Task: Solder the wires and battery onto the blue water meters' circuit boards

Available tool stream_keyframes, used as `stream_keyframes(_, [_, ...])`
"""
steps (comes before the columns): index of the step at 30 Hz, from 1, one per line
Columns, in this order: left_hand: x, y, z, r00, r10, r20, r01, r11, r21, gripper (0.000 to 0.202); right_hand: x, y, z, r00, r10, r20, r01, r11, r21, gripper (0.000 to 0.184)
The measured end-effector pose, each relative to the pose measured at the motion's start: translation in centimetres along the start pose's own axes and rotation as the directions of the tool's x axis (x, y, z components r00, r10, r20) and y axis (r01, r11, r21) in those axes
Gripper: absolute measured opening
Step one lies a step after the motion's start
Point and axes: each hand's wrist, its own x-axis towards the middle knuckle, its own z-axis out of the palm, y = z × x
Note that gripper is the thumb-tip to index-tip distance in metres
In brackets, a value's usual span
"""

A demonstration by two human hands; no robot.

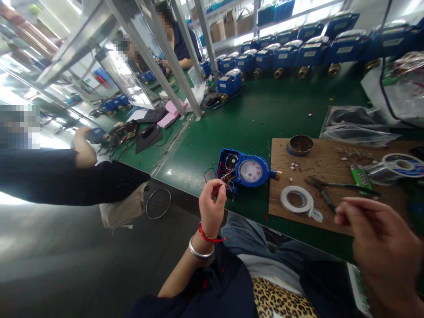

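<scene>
A blue water meter [251,171] lies on the green bench, its round dial facing up and its side box open, with thin coloured wires [229,180] spilling out. At the box's near edge, my left hand [212,205] is closed in a pinch on a thin wire. My right hand [384,240] hovers at the right over the cardboard's near edge, thumb and fingertips pressed together; whatever they hold is too small to make out. Just beyond those fingertips lie cutting pliers [323,190] with dark handles. A roll of white tape [297,199] rests between the meter and the pliers.
The cardboard sheet [281,152] also carries a small round tin [300,145], a solder wire spool [402,165] and a green box [361,179]. Several blue meters [311,52] line the back. A metal post [185,62] rises left; a co-worker's arm [82,148] reaches in there.
</scene>
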Motion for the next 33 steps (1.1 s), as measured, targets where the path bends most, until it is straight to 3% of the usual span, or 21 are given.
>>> stream_keyframes(4, [0.5,0.8,-0.5,0.982,-0.125,0.144,0.146,0.979,-0.143,0.016,-0.9,1.0,1.4,0.98,-0.054,0.191,0.067,0.996,-0.061,0.02])
stream_keyframes(11, [1.7,0.4,-1.2,0.96,-0.217,0.177,0.249,0.95,-0.189,0.023,-0.2,1.5,1.7,0.988,0.015,0.152,-0.005,0.998,-0.066,0.021])
stream_keyframes(17, [2.8,0.7,-0.8,0.983,-0.119,0.138,0.118,0.993,0.015,0.024,-0.2,1.3,2.0,0.981,0.043,0.19,-0.036,0.999,-0.038,0.023])
stream_keyframes(22, [3.2,1.0,-0.5,0.989,-0.002,0.145,-0.036,0.966,0.257,0.025,-0.3,1.9,1.9,0.978,0.033,0.205,-0.029,0.999,-0.022,0.024])
stream_keyframes(27, [3.0,1.4,-0.7,0.988,-0.008,0.153,-0.033,0.964,0.264,0.025,-0.4,1.7,1.9,0.978,0.019,0.21,-0.018,1.0,-0.005,0.021])
stream_keyframes(33, [2.6,1.1,-0.5,0.998,0.001,0.07,-0.022,0.954,0.3,0.017,-0.4,1.6,1.8,0.976,0.033,0.217,-0.032,0.999,-0.01,0.021])
